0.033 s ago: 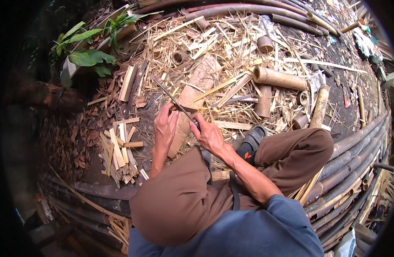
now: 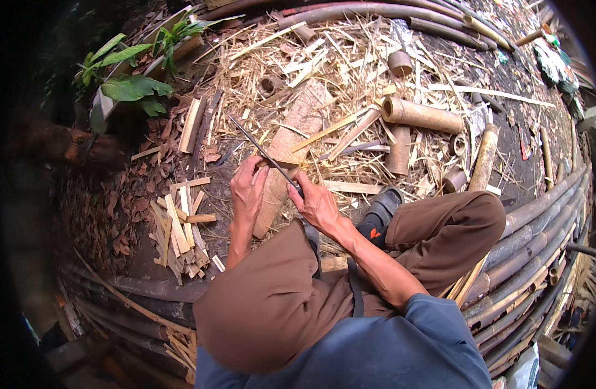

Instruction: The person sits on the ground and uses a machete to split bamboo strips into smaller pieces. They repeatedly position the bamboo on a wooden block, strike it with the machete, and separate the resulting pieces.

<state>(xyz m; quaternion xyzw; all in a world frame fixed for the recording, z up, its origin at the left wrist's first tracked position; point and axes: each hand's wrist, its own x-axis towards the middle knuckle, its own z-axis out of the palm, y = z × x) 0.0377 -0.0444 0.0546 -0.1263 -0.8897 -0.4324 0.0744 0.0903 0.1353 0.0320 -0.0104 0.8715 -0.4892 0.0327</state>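
Setting: a person sits among bamboo litter, knees apart in brown trousers, seen from above.
Left hand: the left hand is curled, fingers closed on the near end of a thin bamboo strip, just above the left knee.
Right hand: the right hand is clenched around a dark handle, apparently a knife; the blade itself is too small to make out.
Strip, position: it lies between the two hands, over a wooden chopping block, and touches both.
Strip, axis: the long axis runs diagonally, from the hands at lower right up to a free tip at upper left, pointing away from the person toward the leafy plant.
Block: the pale block is elongated and tilted, its long side running from lower left to upper right, crossing the strip's line.
Left of the hands: a heap of short split bamboo pieces on the dark ground, well apart from the block.
Right of the hands: a cut bamboo tube lying on straw-like shavings; a dark shoe just beside the right wrist.
Lower right edge: long bamboo poles stacked in a curve.
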